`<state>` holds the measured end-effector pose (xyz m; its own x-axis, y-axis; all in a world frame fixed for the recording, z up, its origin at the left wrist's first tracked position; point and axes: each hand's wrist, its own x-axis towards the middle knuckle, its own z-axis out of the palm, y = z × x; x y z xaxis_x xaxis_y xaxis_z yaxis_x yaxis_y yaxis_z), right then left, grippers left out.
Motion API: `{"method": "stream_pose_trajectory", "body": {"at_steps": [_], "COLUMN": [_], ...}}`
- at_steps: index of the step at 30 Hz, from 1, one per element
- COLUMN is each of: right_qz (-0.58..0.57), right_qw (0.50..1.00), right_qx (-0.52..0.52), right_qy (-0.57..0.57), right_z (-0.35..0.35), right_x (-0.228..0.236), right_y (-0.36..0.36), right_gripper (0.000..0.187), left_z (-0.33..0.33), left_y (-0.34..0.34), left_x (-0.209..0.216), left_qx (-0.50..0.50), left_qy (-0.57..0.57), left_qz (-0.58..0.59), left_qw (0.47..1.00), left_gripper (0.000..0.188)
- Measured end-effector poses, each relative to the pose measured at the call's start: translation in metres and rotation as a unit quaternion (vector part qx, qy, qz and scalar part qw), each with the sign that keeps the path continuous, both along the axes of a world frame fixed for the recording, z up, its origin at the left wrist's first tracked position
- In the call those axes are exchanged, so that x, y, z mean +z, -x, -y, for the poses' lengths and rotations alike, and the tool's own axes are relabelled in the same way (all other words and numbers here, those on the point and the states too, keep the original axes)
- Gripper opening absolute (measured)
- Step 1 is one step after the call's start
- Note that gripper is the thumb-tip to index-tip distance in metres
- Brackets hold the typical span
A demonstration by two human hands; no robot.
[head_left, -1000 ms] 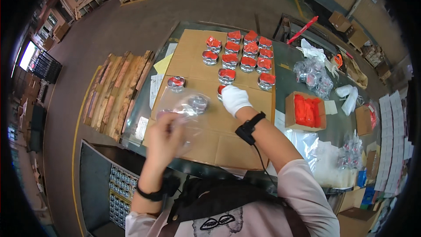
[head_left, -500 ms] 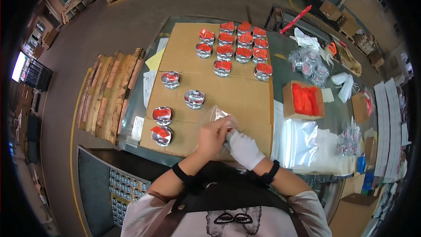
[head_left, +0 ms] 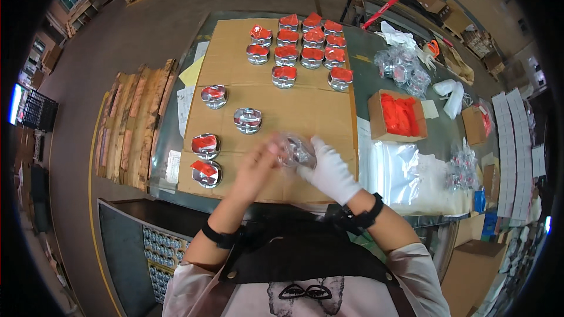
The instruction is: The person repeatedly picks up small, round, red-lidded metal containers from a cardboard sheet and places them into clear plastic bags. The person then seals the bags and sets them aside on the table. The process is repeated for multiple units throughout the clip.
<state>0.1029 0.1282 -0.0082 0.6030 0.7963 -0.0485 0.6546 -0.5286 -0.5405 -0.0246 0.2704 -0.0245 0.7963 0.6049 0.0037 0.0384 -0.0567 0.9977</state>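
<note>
Looking down from the head view, both hands meet over the near edge of a cardboard sheet (head_left: 294,111) spread on the bench (head_left: 376,76). The bare left hand (head_left: 255,167) and the white-gloved right hand (head_left: 329,170) are closed together on a clear plastic bag (head_left: 295,151) holding a shiny metal part, which sits between them just above the cardboard; the motion blur hides how each finger lies. To the left of the hands, four separate metal parts rest on the cardboard: two with red tops near the left edge (head_left: 205,145) (head_left: 207,173), one farther up (head_left: 214,95), and one nearer the middle (head_left: 247,120). At the far end of the sheet stands a close cluster of red-topped metal parts (head_left: 302,47) in rows. To the right of the cardboard, an open cardboard box (head_left: 397,116) holds red pieces, and a stack of clear plastic bags (head_left: 405,170) lies on the bench near the right forearm. Farther right, bagged parts (head_left: 402,69) lie in a loose heap. Wooden boards (head_left: 132,123) lie on the floor to the left of the bench.
</note>
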Motion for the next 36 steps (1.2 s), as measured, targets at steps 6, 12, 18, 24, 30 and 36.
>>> {"method": "stream_pose_trajectory", "body": {"at_steps": [6, 12, 18, 24, 30, 36], "right_qz": [-0.248, 0.168, 0.075, -0.114, 0.103, 0.172], "right_qw": [0.959, 0.941, 0.942, 0.979, 0.882, 0.810], "right_qx": [0.032, 0.281, 0.326, 0.059, -0.453, -0.536], "right_qy": [-0.130, 0.079, -0.030, -0.159, -0.079, 0.161], "right_z": [-0.011, -0.023, -0.042, 0.144, 0.421, 0.556], "right_x": [-0.016, -0.020, -0.047, -0.035, -0.043, -0.077], "right_y": [0.002, -0.015, -0.046, -0.090, -0.216, -0.340], "right_gripper": [0.031, 0.028, 0.013, 0.023, 0.022, 0.016], "left_z": [0.018, 0.022, 0.017, 0.097, 0.216, 0.322], "left_y": [0.012, 0.013, -0.008, -0.083, -0.192, -0.284], "left_x": [-0.031, -0.033, -0.056, -0.016, -0.040, -0.100], "left_qx": [-0.070, 0.031, -0.045, -0.080, -0.303, -0.289], "left_qy": [-0.413, -0.314, -0.306, -0.201, -0.231, -0.378], "left_qz": [-0.222, -0.160, -0.171, 0.005, -0.125, -0.188], "left_qw": [0.881, 0.936, 0.935, 0.976, 0.916, 0.859], "left_gripper": [0.023, 0.027, 0.028, 0.031, 0.018, 0.027]}}
